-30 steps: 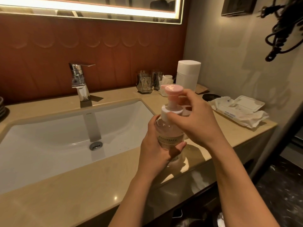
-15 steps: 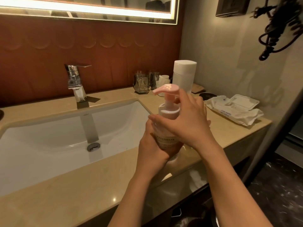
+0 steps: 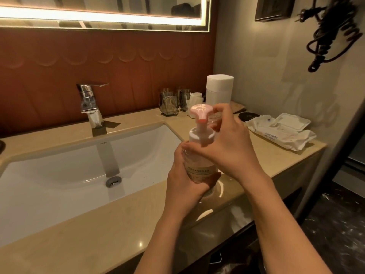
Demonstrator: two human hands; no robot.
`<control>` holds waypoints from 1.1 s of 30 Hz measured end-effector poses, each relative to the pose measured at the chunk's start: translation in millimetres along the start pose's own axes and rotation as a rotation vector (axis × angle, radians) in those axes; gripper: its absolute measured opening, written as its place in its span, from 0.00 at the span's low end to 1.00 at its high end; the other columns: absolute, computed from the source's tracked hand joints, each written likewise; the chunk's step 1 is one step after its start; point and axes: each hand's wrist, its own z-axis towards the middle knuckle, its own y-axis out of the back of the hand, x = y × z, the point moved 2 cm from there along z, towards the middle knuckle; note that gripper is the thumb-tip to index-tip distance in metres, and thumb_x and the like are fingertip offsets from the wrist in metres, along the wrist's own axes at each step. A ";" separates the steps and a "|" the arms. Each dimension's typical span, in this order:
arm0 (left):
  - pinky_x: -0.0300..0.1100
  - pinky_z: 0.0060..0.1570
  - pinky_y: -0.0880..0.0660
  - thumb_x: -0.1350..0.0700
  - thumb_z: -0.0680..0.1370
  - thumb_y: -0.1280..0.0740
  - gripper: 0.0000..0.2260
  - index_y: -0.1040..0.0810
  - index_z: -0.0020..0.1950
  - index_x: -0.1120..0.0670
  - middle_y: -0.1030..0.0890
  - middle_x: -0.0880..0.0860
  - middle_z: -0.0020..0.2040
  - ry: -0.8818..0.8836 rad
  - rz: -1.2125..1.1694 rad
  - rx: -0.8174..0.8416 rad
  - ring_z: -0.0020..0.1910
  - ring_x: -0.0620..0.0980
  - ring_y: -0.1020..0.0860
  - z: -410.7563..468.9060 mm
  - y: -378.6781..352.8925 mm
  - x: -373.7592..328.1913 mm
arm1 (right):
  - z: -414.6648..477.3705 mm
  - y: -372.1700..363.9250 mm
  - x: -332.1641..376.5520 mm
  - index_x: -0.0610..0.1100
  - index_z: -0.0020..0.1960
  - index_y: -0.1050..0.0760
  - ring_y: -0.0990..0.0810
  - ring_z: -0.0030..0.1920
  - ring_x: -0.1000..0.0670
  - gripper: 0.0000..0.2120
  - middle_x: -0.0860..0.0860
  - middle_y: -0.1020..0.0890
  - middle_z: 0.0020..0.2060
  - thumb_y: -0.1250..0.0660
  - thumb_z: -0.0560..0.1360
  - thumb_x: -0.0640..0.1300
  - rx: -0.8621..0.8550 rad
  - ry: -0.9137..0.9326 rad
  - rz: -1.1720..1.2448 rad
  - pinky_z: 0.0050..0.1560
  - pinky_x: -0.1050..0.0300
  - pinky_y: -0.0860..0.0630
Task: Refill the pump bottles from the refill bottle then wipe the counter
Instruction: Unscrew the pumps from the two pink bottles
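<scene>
Two hands hold a bottle [image 3: 199, 167] above the counter [image 3: 98, 240]: left hand [image 3: 185, 182] wraps its body, right hand [image 3: 231, 147] pinches the pump collar.

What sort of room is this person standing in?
Most likely a hotel bathroom: a white sink with a chrome faucet set in a stone counter, a lit mirror above, and what looks like a corded hair dryer on the wall.

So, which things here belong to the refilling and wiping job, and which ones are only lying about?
Job: pump bottle, gripped by left hand and right hand; counter; perhaps the wet wipes pack and white container.
Lying about: faucet, glass tumblers, black disc, hair dryer on the wall.
</scene>
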 end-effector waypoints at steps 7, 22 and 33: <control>0.23 0.50 0.31 0.43 0.63 0.23 0.40 0.43 0.68 0.37 0.29 0.35 0.60 0.018 0.002 0.004 0.55 0.33 0.27 1.1 -0.9 -1.8 | -0.2 0.2 -8.2 0.52 0.67 0.42 0.30 0.64 0.50 0.35 0.51 0.29 0.65 0.27 0.67 0.49 0.279 -0.026 0.297 0.61 0.50 0.28; 0.27 0.50 0.28 0.46 0.63 0.22 0.40 0.42 0.67 0.36 0.27 0.37 0.60 0.055 -0.004 -0.004 0.57 0.38 0.26 -0.2 -0.7 -2.7 | -1.1 -2.1 -8.7 0.59 0.64 0.43 0.29 0.59 0.55 0.37 0.56 0.29 0.60 0.24 0.63 0.51 0.165 -0.021 0.462 0.51 0.66 0.31; 0.33 0.57 0.28 0.46 0.64 0.22 0.41 0.46 0.66 0.34 0.27 0.43 0.66 0.035 0.023 -0.019 0.62 0.42 0.26 -0.8 0.6 -5.3 | -5.3 -3.6 -11.7 0.56 0.62 0.38 0.27 0.56 0.60 0.28 0.59 0.26 0.55 0.28 0.69 0.43 0.164 -0.030 0.593 0.52 0.63 0.28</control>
